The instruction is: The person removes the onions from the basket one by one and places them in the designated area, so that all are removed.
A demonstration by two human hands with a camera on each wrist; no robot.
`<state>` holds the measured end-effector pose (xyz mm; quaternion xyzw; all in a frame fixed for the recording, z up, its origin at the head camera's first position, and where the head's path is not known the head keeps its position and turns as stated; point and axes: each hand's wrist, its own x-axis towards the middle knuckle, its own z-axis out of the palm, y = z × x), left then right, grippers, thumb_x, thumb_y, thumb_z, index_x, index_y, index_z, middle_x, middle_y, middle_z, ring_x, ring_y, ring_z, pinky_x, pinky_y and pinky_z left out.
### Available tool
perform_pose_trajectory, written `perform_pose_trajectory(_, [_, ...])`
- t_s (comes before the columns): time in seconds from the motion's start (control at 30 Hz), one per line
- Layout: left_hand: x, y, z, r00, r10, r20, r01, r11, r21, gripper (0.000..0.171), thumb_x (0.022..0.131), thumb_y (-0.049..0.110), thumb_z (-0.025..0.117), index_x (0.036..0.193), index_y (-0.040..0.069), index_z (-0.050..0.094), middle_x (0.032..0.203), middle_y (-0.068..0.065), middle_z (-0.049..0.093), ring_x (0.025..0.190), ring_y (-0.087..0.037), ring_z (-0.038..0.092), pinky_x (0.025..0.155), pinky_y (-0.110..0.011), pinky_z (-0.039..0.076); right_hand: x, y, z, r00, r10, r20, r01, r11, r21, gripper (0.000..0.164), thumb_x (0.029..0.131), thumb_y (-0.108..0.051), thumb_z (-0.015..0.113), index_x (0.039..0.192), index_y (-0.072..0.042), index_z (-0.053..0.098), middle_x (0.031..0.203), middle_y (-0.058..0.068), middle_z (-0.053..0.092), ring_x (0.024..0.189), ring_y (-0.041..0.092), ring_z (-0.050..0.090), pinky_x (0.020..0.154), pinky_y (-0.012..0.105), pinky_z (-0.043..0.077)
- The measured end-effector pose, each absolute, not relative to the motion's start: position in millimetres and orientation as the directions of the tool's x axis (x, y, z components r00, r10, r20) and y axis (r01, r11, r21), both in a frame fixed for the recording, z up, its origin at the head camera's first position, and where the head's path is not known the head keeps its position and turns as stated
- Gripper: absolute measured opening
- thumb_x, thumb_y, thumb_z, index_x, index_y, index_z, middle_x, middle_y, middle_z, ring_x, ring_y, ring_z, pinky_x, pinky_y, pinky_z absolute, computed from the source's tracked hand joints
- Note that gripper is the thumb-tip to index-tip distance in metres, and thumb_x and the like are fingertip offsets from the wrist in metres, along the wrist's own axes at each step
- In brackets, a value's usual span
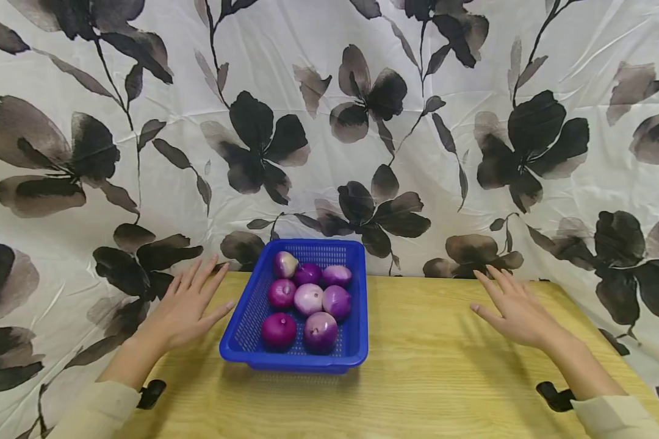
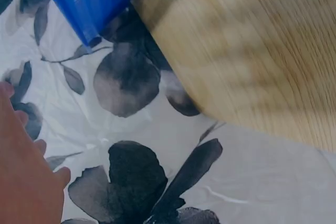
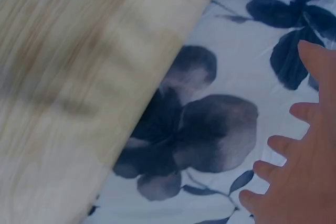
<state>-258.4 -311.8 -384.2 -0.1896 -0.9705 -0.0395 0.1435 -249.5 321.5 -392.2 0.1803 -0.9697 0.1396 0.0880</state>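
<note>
A blue plastic basket with perforated walls stands on the table, left of the middle in the head view. Several purple onions lie in it, among them a dark one at the front left and a paler one in the centre. Just left of the basket is my left hand, fingers spread and holding nothing, its thumb pointing at the basket's side. Far to the right, my right hand is held out over the table with straight, spread fingers, also holding nothing.
The light wooden table reaches back to a white cloth printed with dark flowers, which hangs behind and at both sides. A black strap piece shows by the left wrist, another by the right wrist.
</note>
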Motion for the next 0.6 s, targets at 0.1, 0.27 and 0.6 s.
perform_pose_trajectory(0.1, [-255.1, -308.0, -386.2, -0.884, 0.359, 0.299, 0.391, 0.919, 0.052, 0.081, 0.103, 0.058, 0.048, 0.165, 0.014, 0.022, 0.172, -0.014, 0.009, 0.156, -0.044, 0.006, 0.118, -0.071, 0.012, -248.4, 313.4, -392.5, -0.904, -0.358, 0.236, -0.41, 0.882, -0.233, 0.078, 0.102, -0.045, 0.061, 0.162, -0.008, 0.026, 0.163, 0.031, 0.02, 0.146, 0.06, 0.018, 0.108, 0.079, 0.018])
perform_pose_trajectory(0.27, [-250.5, -301.3, -387.4, -0.886, 0.36, 0.294, 0.402, 0.911, 0.094, 0.082, 0.103, 0.057, 0.05, 0.163, 0.007, 0.025, 0.172, -0.014, 0.007, 0.155, -0.045, 0.007, 0.117, -0.071, 0.012, -247.8, 299.4, -390.0, -0.878, -0.397, 0.266, -0.459, 0.855, -0.241, 0.079, 0.101, -0.044, 0.064, 0.163, -0.012, 0.026, 0.164, 0.028, 0.022, 0.145, 0.057, 0.023, 0.107, 0.077, 0.024])
perform_pose_trajectory(0.6, [-241.6, -291.5, -388.7, -0.885, 0.372, 0.279, 0.419, 0.898, 0.133, 0.079, 0.103, 0.055, 0.052, 0.161, 0.007, 0.03, 0.172, -0.013, 0.01, 0.155, -0.044, 0.009, 0.113, -0.077, 0.015, -249.3, 275.7, -387.5, -0.858, -0.436, 0.272, -0.507, 0.802, -0.315, 0.075, 0.102, -0.041, 0.063, 0.163, -0.014, 0.027, 0.165, 0.024, 0.021, 0.146, 0.054, 0.026, 0.106, 0.076, 0.031])
